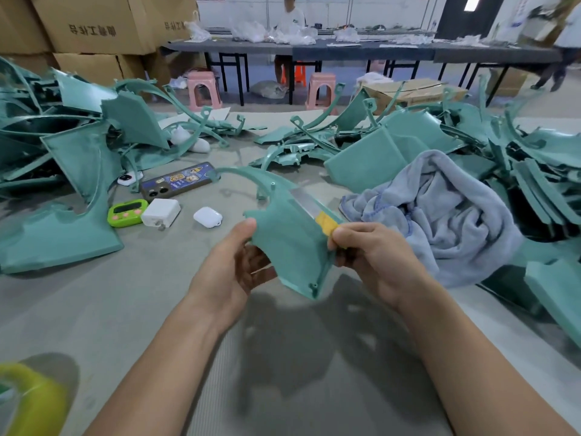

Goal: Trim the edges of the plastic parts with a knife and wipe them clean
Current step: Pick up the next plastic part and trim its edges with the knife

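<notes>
1. the plastic part (289,240) is held up in the air above the grey table (283,357), between both hands. its thin curved arm points away and to the left.
2. the left hand (234,265) grips the part at its left edge, with the thumb on the front face and the fingers curled behind it.
3. the right hand (374,256) is closed around the yellow handle of the knife (327,222). the silver blade lies along the right edge of the part and points away from the person.
4. i think the part is light, because one hand carries it easily. the wide panel looks stiff, but the thin arm will probably bend or even break if it is pushed.
5. the surface looks smooth, so it may slip under the pressure of the blade. the best place to hold is the wide panel, close to the edge that is cut, with the fingers kept behind the blade's path.
6. the untrimmed edges may be a little sharp for bare fingers.
7. for wiping, a grey-blue towel (440,209) lies just to the right, soft and crumpled, on the other teal parts (393,146).
</notes>
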A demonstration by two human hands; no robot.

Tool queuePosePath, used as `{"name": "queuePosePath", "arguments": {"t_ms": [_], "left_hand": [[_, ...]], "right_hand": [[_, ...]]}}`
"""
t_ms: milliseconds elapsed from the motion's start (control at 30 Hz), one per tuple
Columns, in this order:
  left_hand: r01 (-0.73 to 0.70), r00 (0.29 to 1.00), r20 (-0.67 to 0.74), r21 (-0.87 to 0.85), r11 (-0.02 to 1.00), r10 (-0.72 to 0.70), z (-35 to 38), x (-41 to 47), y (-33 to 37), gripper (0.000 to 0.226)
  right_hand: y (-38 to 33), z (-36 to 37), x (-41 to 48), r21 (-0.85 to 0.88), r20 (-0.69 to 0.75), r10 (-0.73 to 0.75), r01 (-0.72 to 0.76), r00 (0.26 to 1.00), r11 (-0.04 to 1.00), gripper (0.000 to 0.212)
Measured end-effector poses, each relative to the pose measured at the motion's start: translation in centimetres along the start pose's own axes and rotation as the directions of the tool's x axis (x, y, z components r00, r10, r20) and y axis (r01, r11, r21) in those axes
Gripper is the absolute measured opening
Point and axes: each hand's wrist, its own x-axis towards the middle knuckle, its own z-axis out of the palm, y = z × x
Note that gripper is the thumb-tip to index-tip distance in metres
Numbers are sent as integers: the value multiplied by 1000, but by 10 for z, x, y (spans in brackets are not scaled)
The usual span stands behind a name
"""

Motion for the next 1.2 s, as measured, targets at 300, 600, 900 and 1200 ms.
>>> {"name": "queuePosePath", "arguments": {"t_ms": [300, 600, 900, 1200], "left_hand": [[30, 998, 56, -21, 999, -28, -20, 4, 8, 26], [-185, 917, -338, 114, 976, 213, -4, 9, 3, 15], [-387, 829, -467, -84, 918, 307, -6, 9, 10, 6], [-447, 790, -519, -125, 886, 325, -11, 6, 19, 6]], "right_hand": [[3, 4, 0, -109, 154, -42, 60, 987, 992, 18], [5, 9, 1, -148, -187, -154, 128, 970, 981, 34], [-3, 6, -11, -318, 135, -241, 272, 961, 908, 20], [8, 3, -7, -568, -32, -367, 285, 930, 772, 18]]}}
